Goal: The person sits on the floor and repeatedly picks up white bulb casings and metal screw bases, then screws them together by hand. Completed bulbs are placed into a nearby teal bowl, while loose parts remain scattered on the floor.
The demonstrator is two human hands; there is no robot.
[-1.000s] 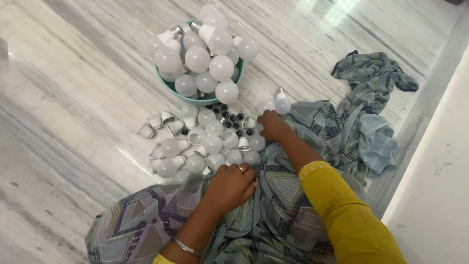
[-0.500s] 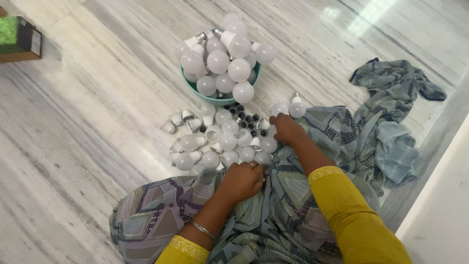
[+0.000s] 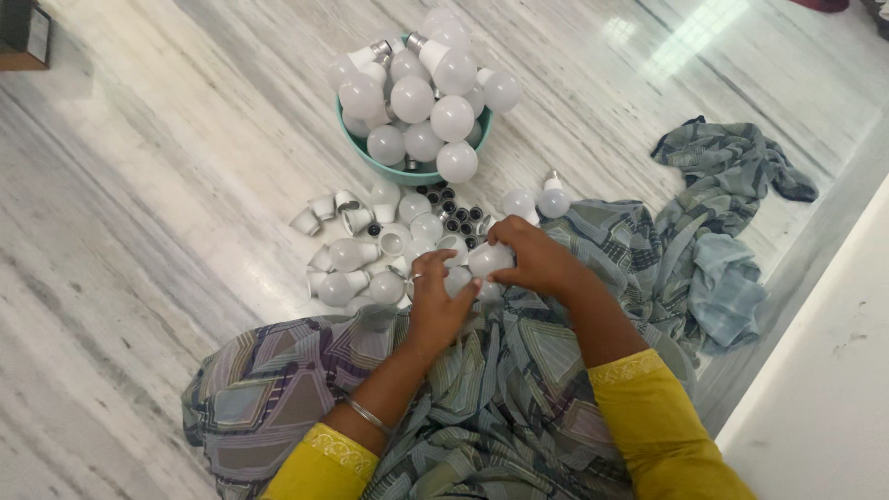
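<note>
My right hand grips a white bulb part just above my lap. My left hand reaches in beside it, fingers curled against a white bulb dome; whether it grips it I cannot tell. In front of both hands lies a loose pile of white bulb housings and domes on the marble floor, with several small black caps among them. A teal bowl heaped with assembled white bulbs stands farther out.
Two more bulbs lie by the patterned cloth over my lap. A crumpled grey-blue cloth lies to the right, near a white wall base. A dark wooden box sits at the top left corner.
My left hand has moved up from my lap to meet the right hand. The right hand has drawn a white bulb part out of the pile toward me.
</note>
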